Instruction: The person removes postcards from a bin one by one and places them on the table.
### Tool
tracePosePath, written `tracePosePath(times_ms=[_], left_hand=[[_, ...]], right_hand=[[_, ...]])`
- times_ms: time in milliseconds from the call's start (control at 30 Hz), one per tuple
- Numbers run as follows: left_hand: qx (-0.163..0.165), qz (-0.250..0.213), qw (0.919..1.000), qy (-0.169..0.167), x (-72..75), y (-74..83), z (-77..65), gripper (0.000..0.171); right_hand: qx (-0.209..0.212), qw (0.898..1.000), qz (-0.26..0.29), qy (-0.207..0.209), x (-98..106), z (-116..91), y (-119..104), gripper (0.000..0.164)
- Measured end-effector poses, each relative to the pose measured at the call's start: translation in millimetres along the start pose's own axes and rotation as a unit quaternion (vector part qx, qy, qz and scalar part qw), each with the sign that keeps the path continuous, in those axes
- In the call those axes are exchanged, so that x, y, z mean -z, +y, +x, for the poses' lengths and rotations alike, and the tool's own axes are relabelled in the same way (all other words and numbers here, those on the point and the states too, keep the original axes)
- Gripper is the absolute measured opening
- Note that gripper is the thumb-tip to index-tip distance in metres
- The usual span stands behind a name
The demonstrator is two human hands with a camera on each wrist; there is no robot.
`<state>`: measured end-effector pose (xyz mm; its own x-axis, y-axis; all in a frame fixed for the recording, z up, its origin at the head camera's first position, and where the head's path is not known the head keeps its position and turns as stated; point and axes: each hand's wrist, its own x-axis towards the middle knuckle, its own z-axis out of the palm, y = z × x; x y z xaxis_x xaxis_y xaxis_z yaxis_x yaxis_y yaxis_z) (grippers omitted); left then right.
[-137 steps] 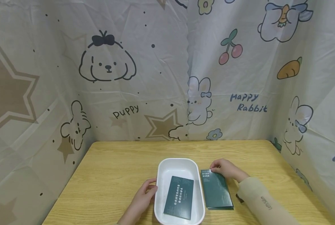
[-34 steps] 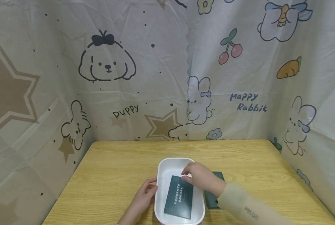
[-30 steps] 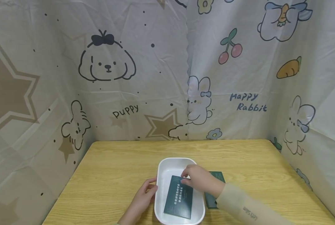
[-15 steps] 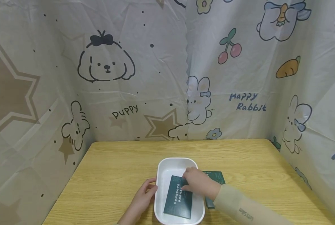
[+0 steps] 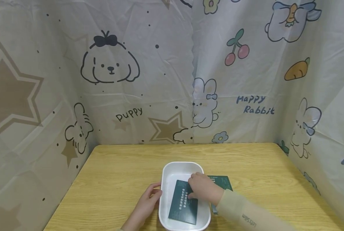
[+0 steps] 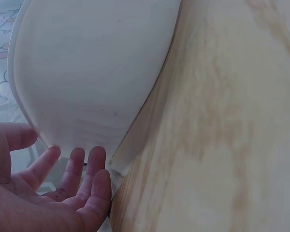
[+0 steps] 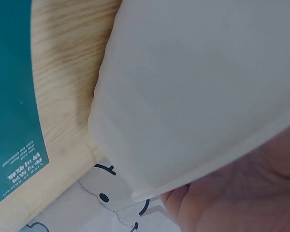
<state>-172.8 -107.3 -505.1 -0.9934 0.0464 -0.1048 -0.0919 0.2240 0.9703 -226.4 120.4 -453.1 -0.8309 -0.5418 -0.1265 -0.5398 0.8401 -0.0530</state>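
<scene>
A white plastic tray (image 5: pixel 169 175) stands on the table, and a dark green booklet (image 5: pixel 179 208) with white lettering lies flat inside it. My left hand (image 5: pixel 148 199) is at the tray's left side; in the left wrist view its fingertips touch the outer wall, with the thumb by the rim. Over the tray's right rim reaches my right hand (image 5: pixel 205 187), its bent fingers on the booklet's upper right edge. Whether they pinch it is hidden. Right of the tray lies another green booklet (image 5: pixel 224 182), partly covered by the right forearm.
The light wooden table (image 5: pixel 117 179) extends around the tray. Behind it and on both sides hangs a pale curtain (image 5: pixel 160 80) printed with cartoon animals and stars. A beige sleeve (image 5: pixel 241 208) crosses the table's right front.
My right hand has moved from the booklet beside the tray into the tray, then slid down along the inner booklet's right edge. The left hand, tray and inner booklet look unmoved.
</scene>
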Motion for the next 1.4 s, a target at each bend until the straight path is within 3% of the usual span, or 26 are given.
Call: tracePosePath(times_ms=[333, 1400], left_hand=[[-0.006, -0.006, 1.0000, -0.005, 0.1, 0.5, 0.0, 0.041], [-0.008, -0.009, 0.9999, -0.006, 0.3, -1.2, 0.0, 0.041]], right_hand=[[0.000, 1.000, -0.027, 0.006, -7.5, 3.2, -0.5, 0.055], [-0.004, 0.999, 0.015, 0.032, -12.3, 6.5, 1.3, 0.064]])
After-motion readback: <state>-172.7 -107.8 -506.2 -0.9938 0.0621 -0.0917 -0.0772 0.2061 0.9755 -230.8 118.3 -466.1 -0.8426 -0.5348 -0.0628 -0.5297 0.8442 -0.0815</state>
